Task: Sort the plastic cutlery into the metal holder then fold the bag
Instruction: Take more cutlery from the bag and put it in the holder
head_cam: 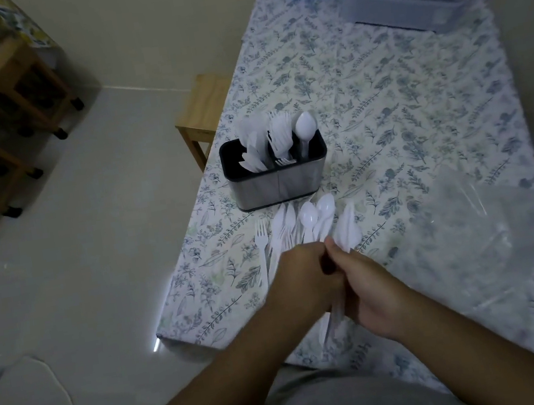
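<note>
Two bare forearms reach in from the near edge, ending in the left hand (300, 280) and the right hand (372, 287). Neither wrist carries a watch, band or ring (the light is dim, so fine detail is hard to tell). No sleeve shows on either arm. Between the forearms, at the near edge, lies plain grey clothing (350, 401), smooth and unmarked.
</note>
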